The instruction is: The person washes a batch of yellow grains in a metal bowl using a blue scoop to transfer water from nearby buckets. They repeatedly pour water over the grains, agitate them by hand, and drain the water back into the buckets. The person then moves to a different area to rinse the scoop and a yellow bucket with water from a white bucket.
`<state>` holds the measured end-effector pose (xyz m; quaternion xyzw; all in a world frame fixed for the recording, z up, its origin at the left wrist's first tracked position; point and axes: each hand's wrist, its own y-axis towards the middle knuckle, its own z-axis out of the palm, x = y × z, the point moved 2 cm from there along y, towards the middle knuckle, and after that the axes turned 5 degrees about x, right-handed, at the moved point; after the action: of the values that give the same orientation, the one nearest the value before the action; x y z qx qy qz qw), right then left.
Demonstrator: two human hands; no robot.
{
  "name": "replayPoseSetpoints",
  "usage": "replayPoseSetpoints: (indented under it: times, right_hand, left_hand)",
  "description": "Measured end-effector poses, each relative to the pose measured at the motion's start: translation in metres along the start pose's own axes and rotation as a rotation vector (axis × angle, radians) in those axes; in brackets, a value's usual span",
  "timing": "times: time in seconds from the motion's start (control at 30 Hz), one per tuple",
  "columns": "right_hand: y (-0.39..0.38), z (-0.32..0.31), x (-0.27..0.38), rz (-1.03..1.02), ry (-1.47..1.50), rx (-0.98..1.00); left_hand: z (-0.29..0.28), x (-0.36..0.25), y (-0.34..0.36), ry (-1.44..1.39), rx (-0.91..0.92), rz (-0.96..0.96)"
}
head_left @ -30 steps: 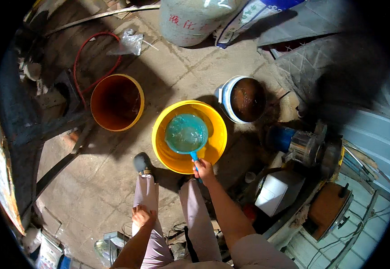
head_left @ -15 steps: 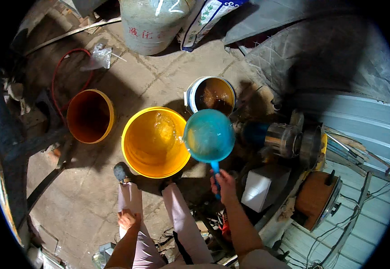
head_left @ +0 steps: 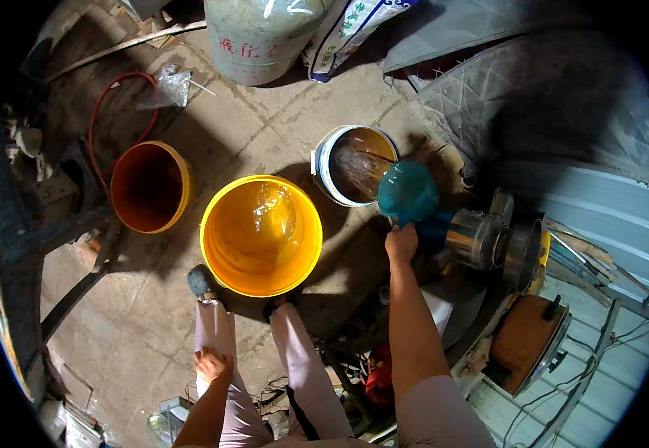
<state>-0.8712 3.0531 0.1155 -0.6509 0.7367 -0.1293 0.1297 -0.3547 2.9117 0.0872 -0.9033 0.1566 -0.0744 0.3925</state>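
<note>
My right hand (head_left: 402, 243) is closed round the handle of a blue plastic water dipper (head_left: 408, 190). The dipper is tilted at the right rim of a white bucket (head_left: 325, 184). Inside that bucket a brown, streaky stretch of contents or liquid shows; I cannot tell which. Left of it stands a large yellow bucket (head_left: 220, 254) with shiny, clear liquid in it. My left hand (head_left: 213, 365) lies on my left knee, fingers resting on the trouser leg, holding nothing.
An orange-yellow bucket (head_left: 187, 196) with a dark inside stands at the left, by a red hose (head_left: 93, 119). A grey gas cylinder (head_left: 253, 63) is at the back. Metal machinery (head_left: 475, 237) and a white box (head_left: 451, 302) are at the right.
My right hand has moved the dipper up and right, from beside the yellow bucket to the white bucket's right rim, and tilted it. My left hand has stayed on my knee.
</note>
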Motion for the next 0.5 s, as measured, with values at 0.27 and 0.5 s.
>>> replayPoseSetpoints:
  times: [0.27,0.5]
  right_hand:
    - [0.007,-0.008,-0.007,0.024,-0.031,-0.072]
    - [0.037,0.020,-0.045,-0.061,0.540,0.021]
  left_hand:
    - [0.004,-0.003,0.006,0.029,0.035,-0.004]
    - [0.001,-0.007,0.012,0.027,0.062,0.005]
